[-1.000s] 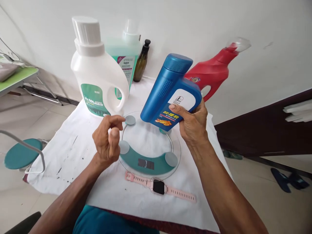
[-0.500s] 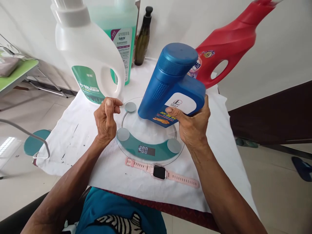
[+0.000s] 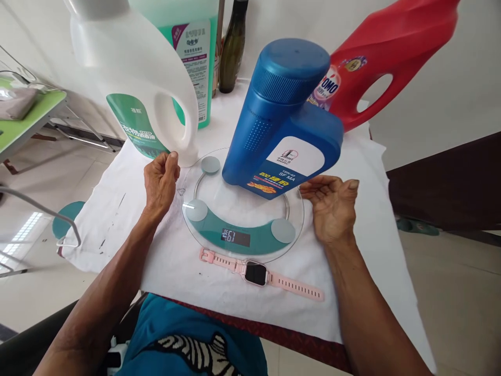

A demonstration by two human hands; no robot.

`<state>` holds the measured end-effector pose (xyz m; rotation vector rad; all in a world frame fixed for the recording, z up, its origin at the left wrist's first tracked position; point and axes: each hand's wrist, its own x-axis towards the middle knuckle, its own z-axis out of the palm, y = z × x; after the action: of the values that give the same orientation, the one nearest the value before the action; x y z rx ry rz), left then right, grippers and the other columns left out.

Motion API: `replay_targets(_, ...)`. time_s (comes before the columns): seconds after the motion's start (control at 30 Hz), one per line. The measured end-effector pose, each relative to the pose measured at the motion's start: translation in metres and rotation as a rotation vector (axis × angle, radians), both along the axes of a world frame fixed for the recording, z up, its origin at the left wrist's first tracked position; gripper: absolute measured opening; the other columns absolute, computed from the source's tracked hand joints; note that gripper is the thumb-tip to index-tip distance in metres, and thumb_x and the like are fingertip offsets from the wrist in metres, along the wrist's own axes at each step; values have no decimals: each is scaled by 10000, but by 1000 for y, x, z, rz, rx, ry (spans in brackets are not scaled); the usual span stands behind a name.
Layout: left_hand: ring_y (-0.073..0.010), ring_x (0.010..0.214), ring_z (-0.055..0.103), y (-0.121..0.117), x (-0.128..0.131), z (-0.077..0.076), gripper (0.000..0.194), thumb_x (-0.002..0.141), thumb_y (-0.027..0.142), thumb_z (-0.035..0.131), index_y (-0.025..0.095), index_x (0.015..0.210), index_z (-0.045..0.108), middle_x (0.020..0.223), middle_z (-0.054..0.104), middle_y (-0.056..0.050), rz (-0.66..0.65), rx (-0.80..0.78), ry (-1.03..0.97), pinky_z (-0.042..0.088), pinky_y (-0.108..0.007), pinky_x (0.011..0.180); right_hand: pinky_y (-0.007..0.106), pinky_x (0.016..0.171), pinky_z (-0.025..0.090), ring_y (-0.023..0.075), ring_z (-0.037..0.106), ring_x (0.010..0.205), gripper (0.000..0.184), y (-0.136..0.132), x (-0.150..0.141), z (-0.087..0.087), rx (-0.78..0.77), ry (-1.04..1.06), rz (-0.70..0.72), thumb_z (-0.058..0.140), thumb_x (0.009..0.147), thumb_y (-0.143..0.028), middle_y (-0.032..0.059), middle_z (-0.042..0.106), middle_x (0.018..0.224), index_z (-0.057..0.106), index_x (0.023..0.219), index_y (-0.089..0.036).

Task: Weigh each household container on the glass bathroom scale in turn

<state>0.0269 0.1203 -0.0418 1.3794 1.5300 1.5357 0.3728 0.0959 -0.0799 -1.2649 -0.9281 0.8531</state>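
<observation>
A blue bottle [image 3: 284, 120] with a white label stands on the round glass scale [image 3: 238, 230], whose small display shows digits. My right hand [image 3: 332, 209] is just right of the bottle, off it, fingers loosely curled and empty. My left hand [image 3: 160, 180] rests on the white cloth [image 3: 129, 224] at the scale's left rim, fingers curled, close to the base of the white detergent jug [image 3: 136, 89]. It holds nothing that I can see.
A pink smartwatch [image 3: 258, 272] lies in front of the scale. Behind stand a green liquid bottle [image 3: 193, 47], a dark pump bottle [image 3: 233, 47] and a red jug [image 3: 383, 57]. A green stool [image 3: 64, 224] and a green table [image 3: 23, 112] are at the left.
My right hand set the blue bottle down on the scale and let go of it. The display went from zeros to a reading. My left hand dropped to the cloth.
</observation>
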Motion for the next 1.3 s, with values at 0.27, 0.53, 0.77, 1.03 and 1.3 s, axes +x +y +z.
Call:
replay_targets(0.27,-102,520,352,9,-3,-10,592,999,460,748,225,585,397,563,371,38,0,-104,-144,279,-292,517,444,624,568,241,662,679,730,7,11,-15,-31,14,-41,490,905,-976,96,679,772,718,787,-292)
replay_targets(0.53,-95,520,316,13,0,-13,509,953,331,717,224,582,386,566,330,46,40,-168,-253,268,-282,500,394,545,511,226,646,643,699,6,5,-13,-4,-35,-55,571,891,-948,75,672,708,733,742,-285)
replay_targets(0.77,-94,520,300,14,1,-14,530,929,325,721,228,579,334,571,316,41,57,-157,-295,258,-289,494,379,518,505,210,635,598,743,7,4,-16,9,-80,-67,547,883,-978,63,675,678,741,733,-276)
replay_targets(1.03,-93,530,308,14,1,-15,502,899,332,721,230,585,343,587,318,44,44,-157,-300,261,-291,515,356,535,504,195,628,611,741,5,1,-13,-14,-85,-78,572,873,-969,57,673,683,736,741,-259)
replay_targets(1.3,-101,545,324,13,0,-17,521,897,411,740,236,611,341,593,335,43,43,-166,-254,268,-288,522,343,584,527,197,653,682,682,1,1,-10,-19,-83,-59,631,866,-929,46,689,766,713,835,-253)
